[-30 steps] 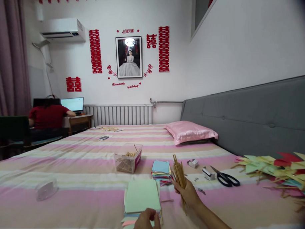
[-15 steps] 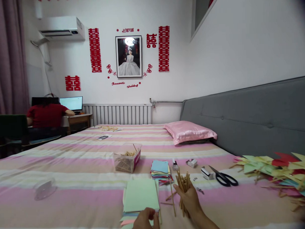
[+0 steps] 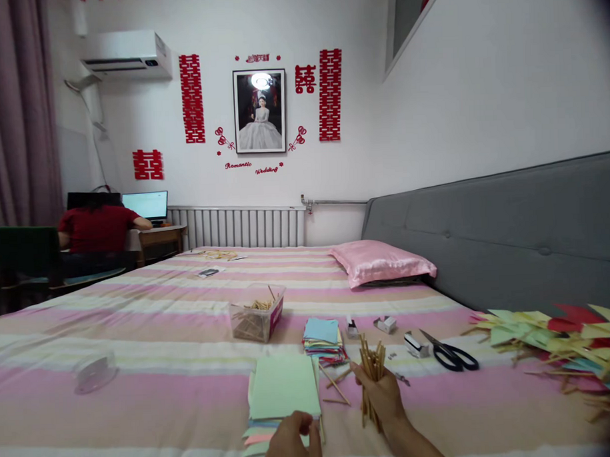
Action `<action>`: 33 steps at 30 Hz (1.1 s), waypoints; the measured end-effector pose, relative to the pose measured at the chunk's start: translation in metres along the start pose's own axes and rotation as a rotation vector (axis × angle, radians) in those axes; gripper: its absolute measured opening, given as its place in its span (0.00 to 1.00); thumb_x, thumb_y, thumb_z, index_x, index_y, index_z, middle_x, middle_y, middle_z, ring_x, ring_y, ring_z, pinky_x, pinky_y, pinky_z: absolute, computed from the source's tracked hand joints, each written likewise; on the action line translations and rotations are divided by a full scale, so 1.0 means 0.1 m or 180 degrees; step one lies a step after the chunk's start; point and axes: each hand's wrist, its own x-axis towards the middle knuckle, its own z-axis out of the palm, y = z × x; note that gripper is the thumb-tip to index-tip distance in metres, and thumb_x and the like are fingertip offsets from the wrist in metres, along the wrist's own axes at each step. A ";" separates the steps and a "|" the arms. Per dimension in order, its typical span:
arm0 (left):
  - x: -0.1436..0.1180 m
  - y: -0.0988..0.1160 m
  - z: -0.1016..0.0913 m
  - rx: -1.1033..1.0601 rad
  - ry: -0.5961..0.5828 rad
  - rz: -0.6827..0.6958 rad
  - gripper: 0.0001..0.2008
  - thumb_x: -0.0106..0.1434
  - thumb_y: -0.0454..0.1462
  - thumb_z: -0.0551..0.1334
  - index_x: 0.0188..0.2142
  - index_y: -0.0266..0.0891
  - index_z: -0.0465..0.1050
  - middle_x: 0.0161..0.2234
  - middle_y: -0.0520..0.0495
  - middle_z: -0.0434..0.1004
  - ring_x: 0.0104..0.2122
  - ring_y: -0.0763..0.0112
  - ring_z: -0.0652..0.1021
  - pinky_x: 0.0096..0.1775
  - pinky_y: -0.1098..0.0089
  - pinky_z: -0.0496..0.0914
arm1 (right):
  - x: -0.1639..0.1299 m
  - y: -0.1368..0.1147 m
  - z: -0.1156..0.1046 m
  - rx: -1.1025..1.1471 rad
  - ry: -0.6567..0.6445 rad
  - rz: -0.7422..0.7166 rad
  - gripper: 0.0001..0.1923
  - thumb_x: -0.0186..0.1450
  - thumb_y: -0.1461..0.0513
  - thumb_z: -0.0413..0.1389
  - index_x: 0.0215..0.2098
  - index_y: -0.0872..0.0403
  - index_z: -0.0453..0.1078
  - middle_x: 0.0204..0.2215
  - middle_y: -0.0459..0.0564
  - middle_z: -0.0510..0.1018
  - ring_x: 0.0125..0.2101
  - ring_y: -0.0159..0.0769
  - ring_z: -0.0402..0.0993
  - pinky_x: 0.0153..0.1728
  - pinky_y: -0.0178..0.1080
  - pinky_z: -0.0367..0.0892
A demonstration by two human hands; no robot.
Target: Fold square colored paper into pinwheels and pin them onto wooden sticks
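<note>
My right hand [image 3: 388,402] is wrapped round a bundle of thin wooden sticks [image 3: 372,359], held nearly upright on the bed. A few loose sticks [image 3: 338,385] lie just left of it. At the bottom edge, my left hand [image 3: 294,443] has its fingers curled in at the near edge of a stack of pale green paper sheets [image 3: 285,388]. Whether anything is between those fingers is hidden. Blue, pink and green sheets show beneath the top paper. Behind it sits a smaller stack of coloured paper squares [image 3: 322,331].
A clear plastic box [image 3: 251,325] holds more sticks. Black-handled scissors [image 3: 454,358] and small white boxes [image 3: 416,344] lie to the right, near a pile of paper pinwheels [image 3: 564,343]. Farther off are a clear lid [image 3: 94,374], a pink pillow [image 3: 381,262] and a seated person [image 3: 97,229].
The stick that leaned left of my right hand now lies slanted among the loose ones. The bundle in my right hand stands straighter. My left hand has hardly moved.
</note>
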 end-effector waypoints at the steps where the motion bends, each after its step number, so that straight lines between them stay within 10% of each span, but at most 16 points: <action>1: 0.00 0.00 0.00 0.0000 0.0000 -0.0007 0.09 0.57 0.36 0.53 0.27 0.43 0.71 0.30 0.50 0.79 0.33 0.63 0.76 0.34 0.67 0.64 | 0.00 0.00 0.00 -0.0090 -0.0047 0.0001 0.10 0.63 0.59 0.52 0.31 0.59 0.68 0.24 0.41 0.72 0.21 0.26 0.69 0.21 0.32 0.67; 15: -0.03 0.05 -0.03 -0.0002 -0.0044 -0.0165 0.09 0.57 0.37 0.52 0.27 0.43 0.71 0.31 0.50 0.78 0.34 0.62 0.76 0.33 0.66 0.64 | 0.06 -0.20 -0.03 -0.0400 0.0195 -0.0068 0.11 0.63 0.57 0.51 0.33 0.58 0.67 0.26 0.42 0.73 0.22 0.27 0.70 0.23 0.34 0.67; 33: -0.03 0.06 -0.02 0.0011 -0.0016 -0.0089 0.09 0.57 0.37 0.52 0.27 0.43 0.72 0.31 0.50 0.79 0.34 0.63 0.76 0.33 0.67 0.64 | 0.10 0.16 0.01 -0.0358 -0.0394 -0.0117 0.10 0.63 0.61 0.52 0.42 0.57 0.66 0.36 0.47 0.73 0.31 0.32 0.72 0.31 0.39 0.70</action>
